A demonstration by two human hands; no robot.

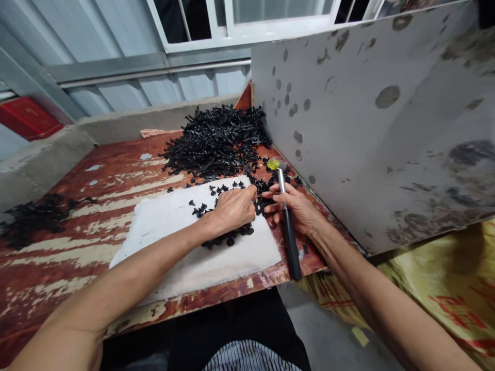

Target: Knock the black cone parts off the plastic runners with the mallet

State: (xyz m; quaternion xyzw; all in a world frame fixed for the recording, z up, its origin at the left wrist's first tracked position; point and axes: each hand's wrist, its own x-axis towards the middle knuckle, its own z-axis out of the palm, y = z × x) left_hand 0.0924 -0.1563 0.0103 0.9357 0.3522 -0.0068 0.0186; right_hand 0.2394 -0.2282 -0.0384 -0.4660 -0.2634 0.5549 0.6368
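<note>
Left hand (234, 208): fingers curled in over the far right part of the white pad (170, 247). Fingertips hidden behind the knuckles, so can't tell if it's pinching anything. Black parts (231, 240) sit on the pad around it; some are covered by the hand, count unclear.

Right hand (297, 206): loose grasp on the hammer (292, 247), fingers spread to the left behind the shaft. Hammer's yellow end points to the table's (93, 206) far edge, butt by the near edge, close to the near right corner.

Big black pile (216, 139) at the far right corner, individual pieces mostly buried. Second heap (34, 216) toward the left edge: blurry, cut off by the frame. Sack (444, 288) beyond the right edge, partly behind the board (367, 134), also cut off.
</note>
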